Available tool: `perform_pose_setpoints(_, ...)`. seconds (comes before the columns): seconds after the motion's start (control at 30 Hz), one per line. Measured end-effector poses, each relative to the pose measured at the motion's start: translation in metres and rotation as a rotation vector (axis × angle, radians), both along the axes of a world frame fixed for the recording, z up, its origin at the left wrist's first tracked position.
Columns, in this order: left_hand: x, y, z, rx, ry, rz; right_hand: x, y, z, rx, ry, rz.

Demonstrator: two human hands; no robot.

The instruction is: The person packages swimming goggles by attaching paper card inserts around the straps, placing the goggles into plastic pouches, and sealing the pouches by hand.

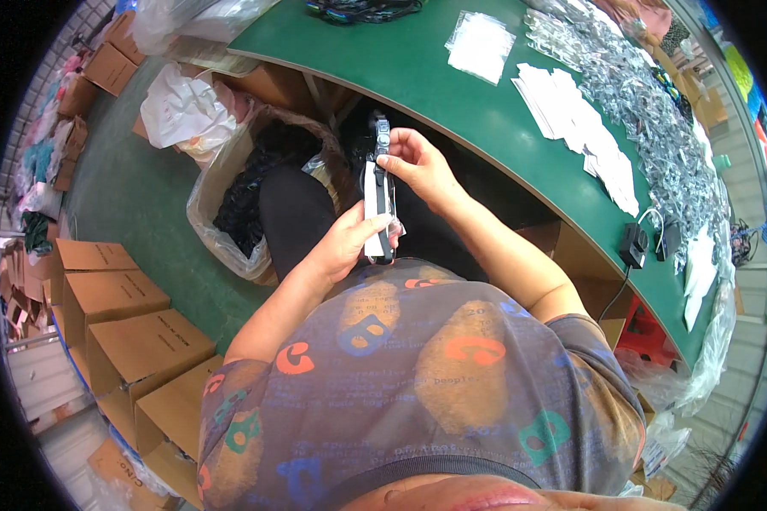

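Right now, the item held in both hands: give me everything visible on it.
A long, narrow black strap-like item with a white card backing, partly inside a clear plastic sleeve. It is held lengthwise, pointing away from the person, over the lap and below the green table's edge. Its far end shows a small grey, buckle-like part; finer detail is too small to tell. The left hand grips the near end, and the right hand pinches it near the far end.

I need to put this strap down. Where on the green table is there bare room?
The green table is bare between the black cords at the far edge and the clear bags, and along its near edge. Crowded: the white cards and the heap of clear packets.
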State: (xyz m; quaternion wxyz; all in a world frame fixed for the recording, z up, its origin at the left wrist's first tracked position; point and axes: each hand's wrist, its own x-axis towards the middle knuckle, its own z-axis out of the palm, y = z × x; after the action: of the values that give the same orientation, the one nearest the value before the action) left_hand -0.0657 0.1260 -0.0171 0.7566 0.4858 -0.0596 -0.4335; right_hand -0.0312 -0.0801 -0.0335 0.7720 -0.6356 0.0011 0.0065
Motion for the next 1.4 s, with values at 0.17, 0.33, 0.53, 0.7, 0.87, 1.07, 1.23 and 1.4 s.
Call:
perform_pose_setpoints(0.17,-0.006,0.016,0.016,-0.01,0.113,-0.145,-0.015,-0.011,0.006,0.391,0.411,0.279)
perform_pose_setpoints(0.33,-0.01,0.024,0.015,-0.068,0.299,-0.169,-0.028,0.001,0.017,0.267,0.238,0.146)
perform_pose_setpoints(0.53,-0.006,0.033,0.001,-0.099,0.599,-0.157,-0.058,-0.004,0.052,-1.404,-0.938,0.268)
perform_pose_setpoints(0.7,-0.01,0.028,0.007,-0.215,0.745,-0.155,-0.065,-0.004,0.059,-1.496,-0.903,0.403)
perform_pose_setpoints(0.87,-0.014,0.022,0.02,-0.079,0.597,-0.13,-0.063,-0.009,0.055,-1.493,-0.981,0.374)
perform_pose_setpoints(1.07,-0.012,0.024,0.019,-0.08,0.535,-0.222,-0.043,-0.033,0.072,-1.124,-0.6,0.673)
perform_pose_setpoints(1.23,-0.006,0.016,0.024,0.038,0.498,-0.211,-0.061,-0.025,0.101,-1.327,-0.917,0.472)
perform_pose_setpoints(1.4,0.005,0.011,-0.01,-0.034,0.708,-0.378,-0.076,-0.004,0.031,-1.299,-0.882,0.344)
